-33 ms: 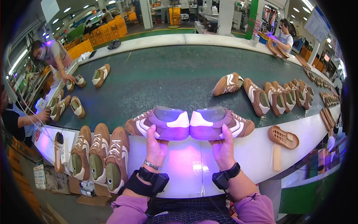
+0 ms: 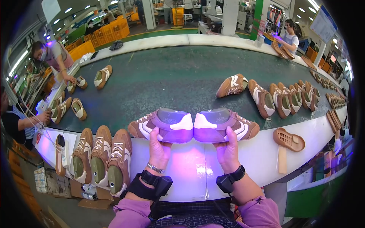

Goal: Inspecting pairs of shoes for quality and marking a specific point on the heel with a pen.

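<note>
My left hand grips a brown sneaker with white stripes, thumb on its side and fingers beneath the sole. A matching sneaker is held the same way by my right hand. The two white heels meet in the middle, with the toes pointing outward. Both shoes are above the near edge of the green belt, and a grey-green last shows inside each opening. Purple light falls on their heels and on the white worktop below. My fingertips are hidden under the soles.
Several brown sneakers line the worktop at left. More sneakers stand on the green belt at right, others at far left. A loose brown sole lies at right. Co-workers are at left and far right.
</note>
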Tool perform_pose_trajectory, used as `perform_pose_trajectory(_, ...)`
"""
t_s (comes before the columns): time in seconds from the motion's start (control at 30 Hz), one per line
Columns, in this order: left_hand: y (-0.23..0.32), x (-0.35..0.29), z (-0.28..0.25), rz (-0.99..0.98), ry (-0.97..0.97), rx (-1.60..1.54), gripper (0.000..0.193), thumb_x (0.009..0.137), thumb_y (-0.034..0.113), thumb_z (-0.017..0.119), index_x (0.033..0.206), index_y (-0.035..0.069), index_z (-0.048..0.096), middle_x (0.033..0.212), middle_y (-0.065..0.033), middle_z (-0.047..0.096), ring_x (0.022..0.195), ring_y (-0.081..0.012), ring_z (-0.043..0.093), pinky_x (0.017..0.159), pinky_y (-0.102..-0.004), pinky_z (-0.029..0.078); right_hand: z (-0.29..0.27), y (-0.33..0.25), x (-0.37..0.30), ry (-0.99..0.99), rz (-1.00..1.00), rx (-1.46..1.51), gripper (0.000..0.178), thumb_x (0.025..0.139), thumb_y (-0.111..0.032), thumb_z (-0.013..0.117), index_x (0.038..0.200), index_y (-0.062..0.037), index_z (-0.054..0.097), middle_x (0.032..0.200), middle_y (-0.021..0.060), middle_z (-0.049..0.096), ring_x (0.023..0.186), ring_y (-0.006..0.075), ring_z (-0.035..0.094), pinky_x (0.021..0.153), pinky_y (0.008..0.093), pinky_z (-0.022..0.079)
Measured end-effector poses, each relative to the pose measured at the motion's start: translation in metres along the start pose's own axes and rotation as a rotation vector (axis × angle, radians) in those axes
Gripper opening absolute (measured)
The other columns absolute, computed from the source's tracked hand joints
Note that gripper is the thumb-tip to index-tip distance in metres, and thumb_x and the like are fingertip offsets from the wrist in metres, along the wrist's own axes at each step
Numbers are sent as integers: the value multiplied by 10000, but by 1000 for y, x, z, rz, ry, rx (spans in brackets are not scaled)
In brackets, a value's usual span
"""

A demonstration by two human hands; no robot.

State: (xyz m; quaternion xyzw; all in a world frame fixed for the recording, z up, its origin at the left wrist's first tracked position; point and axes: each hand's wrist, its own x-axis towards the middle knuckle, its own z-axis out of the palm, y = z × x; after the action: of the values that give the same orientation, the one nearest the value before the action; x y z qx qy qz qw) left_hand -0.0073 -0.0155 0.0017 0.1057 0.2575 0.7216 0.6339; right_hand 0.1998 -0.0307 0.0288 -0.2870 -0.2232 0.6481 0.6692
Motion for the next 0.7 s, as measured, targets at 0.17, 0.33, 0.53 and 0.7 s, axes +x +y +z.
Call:
perform_pose_trajectory(0.17,-1,1,-2,0,13,6,478,813,312,610,1222,110,467,1181,-36,549,1097,-192,533,952,-364,446,-2,1,1,5,14,13,491,867,-314,573,1258,-55,427,1189,82,536,1069,190,551,931,365,460)
perform_pose_trajectory(0.33,-1,0,-2,0,10,11,484,811,318,611,1223,109,466,1182,-38,550,1098,-194,534,949,-366,450,-4,2,1,-12,12,-15,532,866,-359,568,1277,-70,394,1218,84,513,1109,203,529,961,367,443)
perform_pose_trajectory(0.53,-2,0,-2,-9,18,15,490,811,320,608,1225,102,463,1182,-47,549,1097,-198,534,950,-372,451,-5,1,1,-25,17,-5,536,868,-349,569,1285,-68,383,1229,87,505,1115,209,527,967,375,441)
perform_pose_trajectory(0.7,-3,3,-5,-7,31,10,494,812,320,605,1227,96,461,1184,-51,549,1099,-201,534,954,-373,449,-4,4,2,-14,15,-22,541,868,-353,568,1286,-67,379,1230,87,503,1115,207,527,966,373,441)
